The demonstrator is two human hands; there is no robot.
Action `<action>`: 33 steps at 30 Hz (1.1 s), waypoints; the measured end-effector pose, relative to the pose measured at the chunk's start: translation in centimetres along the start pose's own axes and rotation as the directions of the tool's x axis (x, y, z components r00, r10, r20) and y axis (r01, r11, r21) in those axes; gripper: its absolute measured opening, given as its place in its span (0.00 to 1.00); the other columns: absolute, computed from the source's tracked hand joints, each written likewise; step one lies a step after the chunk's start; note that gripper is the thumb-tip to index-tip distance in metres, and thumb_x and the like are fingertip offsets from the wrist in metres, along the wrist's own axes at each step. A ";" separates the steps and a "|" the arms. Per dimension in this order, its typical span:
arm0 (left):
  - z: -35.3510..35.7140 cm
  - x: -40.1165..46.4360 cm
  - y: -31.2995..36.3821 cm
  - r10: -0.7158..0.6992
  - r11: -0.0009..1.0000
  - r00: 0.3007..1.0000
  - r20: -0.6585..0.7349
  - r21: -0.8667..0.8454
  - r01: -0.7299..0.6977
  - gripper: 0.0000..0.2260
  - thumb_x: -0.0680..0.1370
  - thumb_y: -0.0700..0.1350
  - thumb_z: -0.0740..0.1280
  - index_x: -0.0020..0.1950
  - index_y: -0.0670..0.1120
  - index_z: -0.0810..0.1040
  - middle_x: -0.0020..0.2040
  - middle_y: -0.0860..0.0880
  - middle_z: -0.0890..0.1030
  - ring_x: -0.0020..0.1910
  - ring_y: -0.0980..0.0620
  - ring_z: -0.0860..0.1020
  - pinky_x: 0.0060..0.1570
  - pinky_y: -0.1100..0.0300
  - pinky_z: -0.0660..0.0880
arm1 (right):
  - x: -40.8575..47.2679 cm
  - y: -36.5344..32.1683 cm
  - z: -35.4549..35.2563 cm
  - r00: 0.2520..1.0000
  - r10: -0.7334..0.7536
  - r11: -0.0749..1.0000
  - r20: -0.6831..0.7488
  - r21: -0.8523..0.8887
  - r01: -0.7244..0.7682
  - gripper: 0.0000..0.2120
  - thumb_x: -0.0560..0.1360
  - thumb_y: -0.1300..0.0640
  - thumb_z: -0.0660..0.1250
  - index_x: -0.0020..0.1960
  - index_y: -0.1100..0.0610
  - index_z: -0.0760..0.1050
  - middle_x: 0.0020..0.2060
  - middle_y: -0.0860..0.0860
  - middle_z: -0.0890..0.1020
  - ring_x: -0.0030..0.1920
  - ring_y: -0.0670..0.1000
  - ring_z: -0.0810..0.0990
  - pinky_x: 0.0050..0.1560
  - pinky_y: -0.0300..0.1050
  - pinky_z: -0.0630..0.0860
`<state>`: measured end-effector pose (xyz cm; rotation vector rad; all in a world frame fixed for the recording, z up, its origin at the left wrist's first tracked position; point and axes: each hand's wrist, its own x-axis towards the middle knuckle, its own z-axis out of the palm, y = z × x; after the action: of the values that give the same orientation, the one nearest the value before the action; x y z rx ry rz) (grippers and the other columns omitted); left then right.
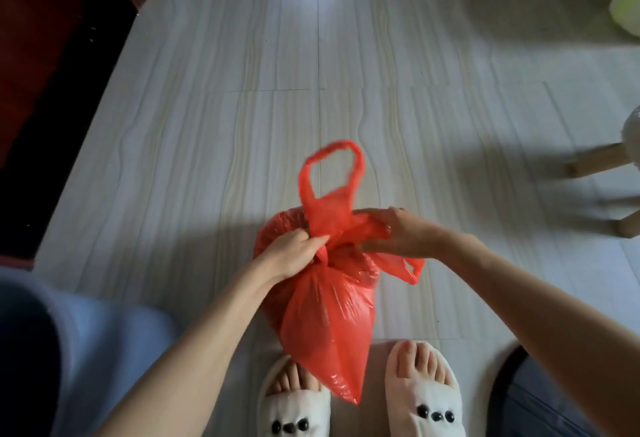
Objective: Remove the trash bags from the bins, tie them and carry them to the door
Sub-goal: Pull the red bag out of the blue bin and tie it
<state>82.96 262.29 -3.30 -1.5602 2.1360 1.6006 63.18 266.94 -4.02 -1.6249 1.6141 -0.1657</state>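
No text, label, brand or number can be read anywhere.

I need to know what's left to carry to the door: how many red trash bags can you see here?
1. The red trash bag hangs above the slippers, gripped at its neck by the left hand and right hand. Others may lie out of view.

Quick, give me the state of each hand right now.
Left hand: closed, gripping the gathered neck of the red plastic trash bag.
Right hand: closed, pinching the same bag's twisted handle material.
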 end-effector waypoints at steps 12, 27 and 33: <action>-2.0 0.6 -2.5 0.022 0.657 0.966 0.258 -0.732 0.181 0.13 0.76 0.48 0.60 0.54 0.45 0.79 0.36 0.46 0.84 0.30 0.54 0.80 0.32 0.65 0.74 | -3.6 -0.7 -1.1 0.982 0.182 0.283 0.057 0.953 -0.108 0.21 0.74 0.71 0.53 0.37 0.56 0.82 0.33 0.57 0.75 0.21 0.47 0.70 0.18 0.35 0.69; 0.4 1.2 -1.2 -0.175 0.653 0.979 -0.104 -0.756 0.036 0.13 0.70 0.28 0.66 0.38 0.46 0.78 0.26 0.55 0.80 0.25 0.63 0.75 0.31 0.69 0.66 | -5.4 1.8 0.2 0.897 0.322 0.630 0.304 0.639 -0.443 0.11 0.77 0.59 0.60 0.49 0.58 0.80 0.41 0.58 0.82 0.44 0.54 0.80 0.48 0.48 0.77; 1.0 0.1 -0.5 0.099 0.945 0.975 -0.201 -0.287 -0.156 0.14 0.70 0.28 0.65 0.42 0.48 0.73 0.37 0.55 0.75 0.37 0.60 0.73 0.38 0.76 0.69 | -2.6 1.4 1.8 0.802 0.118 0.992 -0.586 0.102 -0.072 0.13 0.72 0.62 0.63 0.56 0.61 0.76 0.55 0.59 0.79 0.56 0.60 0.77 0.57 0.46 0.71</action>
<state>82.76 262.95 -4.15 -1.7481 2.2085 1.9786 62.75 270.23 -4.90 -1.5072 2.1201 -0.7379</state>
